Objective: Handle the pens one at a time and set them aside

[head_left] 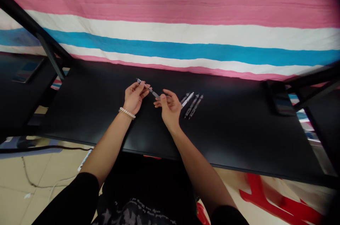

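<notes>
Both hands hold one pen above a black table. My left hand, with a beaded bracelet on its wrist, pinches the pen's upper left end. My right hand closes its fingers round the lower right end. Just to the right of my right hand, several more pens lie side by side on the table, slanted the same way.
A pink, white and blue striped cloth hangs behind the table. Black frame bars cross at the left and right. A dark flat object lies at the right. A red plastic stool and cables are on the floor.
</notes>
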`<control>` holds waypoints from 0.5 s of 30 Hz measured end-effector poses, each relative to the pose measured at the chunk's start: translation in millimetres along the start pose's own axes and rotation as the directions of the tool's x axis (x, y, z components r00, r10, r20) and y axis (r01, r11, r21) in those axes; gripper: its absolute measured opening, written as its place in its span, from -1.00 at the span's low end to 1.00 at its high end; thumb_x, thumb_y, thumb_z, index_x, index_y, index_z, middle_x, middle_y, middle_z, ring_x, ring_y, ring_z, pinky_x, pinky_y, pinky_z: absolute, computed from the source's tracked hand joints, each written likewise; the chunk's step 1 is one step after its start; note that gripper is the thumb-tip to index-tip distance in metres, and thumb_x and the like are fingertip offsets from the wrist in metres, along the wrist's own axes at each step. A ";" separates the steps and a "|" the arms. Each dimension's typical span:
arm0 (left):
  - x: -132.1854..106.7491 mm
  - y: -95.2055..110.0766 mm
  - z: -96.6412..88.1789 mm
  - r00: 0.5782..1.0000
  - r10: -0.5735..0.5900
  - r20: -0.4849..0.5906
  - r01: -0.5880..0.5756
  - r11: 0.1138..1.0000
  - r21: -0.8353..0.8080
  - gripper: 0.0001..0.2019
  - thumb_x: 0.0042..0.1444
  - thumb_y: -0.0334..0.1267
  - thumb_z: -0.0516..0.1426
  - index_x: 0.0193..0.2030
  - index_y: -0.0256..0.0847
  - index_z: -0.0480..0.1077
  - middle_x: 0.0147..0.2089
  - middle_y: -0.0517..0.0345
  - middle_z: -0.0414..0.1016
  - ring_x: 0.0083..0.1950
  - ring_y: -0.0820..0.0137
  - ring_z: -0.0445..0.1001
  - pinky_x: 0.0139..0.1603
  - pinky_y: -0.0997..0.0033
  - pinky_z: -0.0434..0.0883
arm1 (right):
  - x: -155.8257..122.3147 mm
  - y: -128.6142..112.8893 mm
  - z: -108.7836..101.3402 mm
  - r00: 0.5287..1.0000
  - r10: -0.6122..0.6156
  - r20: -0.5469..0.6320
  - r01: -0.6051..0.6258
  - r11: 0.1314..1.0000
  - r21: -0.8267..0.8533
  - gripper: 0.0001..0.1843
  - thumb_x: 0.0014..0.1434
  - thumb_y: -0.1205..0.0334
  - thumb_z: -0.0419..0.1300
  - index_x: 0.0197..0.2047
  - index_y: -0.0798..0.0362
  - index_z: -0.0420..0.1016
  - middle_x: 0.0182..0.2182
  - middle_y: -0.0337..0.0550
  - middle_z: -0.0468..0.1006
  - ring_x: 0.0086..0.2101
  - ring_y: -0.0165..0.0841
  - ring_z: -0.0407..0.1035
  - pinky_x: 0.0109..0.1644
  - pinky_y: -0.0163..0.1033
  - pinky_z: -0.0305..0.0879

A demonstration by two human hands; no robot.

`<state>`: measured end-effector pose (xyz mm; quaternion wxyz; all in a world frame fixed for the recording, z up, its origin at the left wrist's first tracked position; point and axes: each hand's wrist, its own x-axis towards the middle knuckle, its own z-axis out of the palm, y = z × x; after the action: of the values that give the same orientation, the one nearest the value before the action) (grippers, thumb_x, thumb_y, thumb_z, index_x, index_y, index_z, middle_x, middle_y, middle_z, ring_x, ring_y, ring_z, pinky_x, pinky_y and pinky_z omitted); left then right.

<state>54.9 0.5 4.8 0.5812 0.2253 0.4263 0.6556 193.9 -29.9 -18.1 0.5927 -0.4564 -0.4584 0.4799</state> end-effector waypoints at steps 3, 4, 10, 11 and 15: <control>0.2 0.3 0.0 1.000 -0.004 -0.010 0.004 1.000 0.016 -0.82 0.07 -0.24 0.38 -0.33 -0.26 0.51 -0.31 0.11 0.64 -0.30 0.45 0.63 -0.22 0.48 0.54 | 1.1 -0.2 -1.1 1.000 -0.023 0.004 0.023 0.999 -0.030 -0.70 0.16 -0.07 0.34 -0.24 0.00 0.58 -0.38 -0.18 0.60 -0.41 -0.38 0.53 -0.31 -0.23 0.55; 0.1 0.3 0.2 1.000 -0.003 -0.012 0.003 1.000 0.020 -0.82 0.06 -0.23 0.38 -0.32 -0.26 0.51 -0.31 0.11 0.64 -0.30 0.45 0.63 -0.22 0.48 0.53 | 1.3 -0.4 -1.2 0.999 -0.053 0.006 0.054 0.998 -0.034 -0.70 0.10 -0.04 0.41 -0.24 -0.01 0.59 -0.31 -0.16 0.62 -0.32 -0.36 0.56 -0.23 -0.21 0.57; 0.4 -0.8 0.9 1.000 -0.001 -0.017 0.002 1.000 0.028 -0.80 0.06 -0.22 0.39 -0.32 -0.27 0.50 -0.31 0.10 0.63 -0.30 0.45 0.63 -0.21 0.47 0.53 | -0.4 -2.4 1.0 0.998 0.023 0.064 -0.025 0.999 0.028 -0.67 0.19 -0.05 0.31 -0.12 0.01 0.60 -0.42 -0.21 0.63 -0.49 -0.41 0.52 -0.39 -0.24 0.55; 1.5 -1.0 0.0 1.000 0.011 -0.029 -0.010 1.000 0.025 -0.80 0.06 -0.22 0.38 -0.33 -0.27 0.50 -0.31 0.10 0.63 -0.31 0.46 0.62 -0.21 0.47 0.54 | -1.1 -3.1 1.0 0.999 0.016 0.049 -0.017 1.000 0.021 -0.68 0.18 -0.04 0.33 -0.14 0.02 0.61 -0.41 -0.21 0.63 -0.48 -0.41 0.52 -0.38 -0.24 0.55; 9.3 0.2 -8.0 0.986 0.084 -0.146 -0.085 0.996 0.003 -0.81 0.09 -0.21 0.37 -0.37 -0.23 0.49 -0.32 0.12 0.62 -0.28 0.46 0.62 -0.18 0.47 0.54 | -3.5 -6.1 -1.3 1.000 -0.009 0.003 0.009 1.000 -0.024 -0.71 0.15 -0.01 0.36 -0.16 0.00 0.63 -0.38 -0.20 0.64 -0.45 -0.39 0.54 -0.36 -0.23 0.57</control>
<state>46.4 7.0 -1.1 0.5203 0.1937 0.4569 0.6950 195.6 -34.2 -12.7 0.5888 -0.4605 -0.4671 0.4723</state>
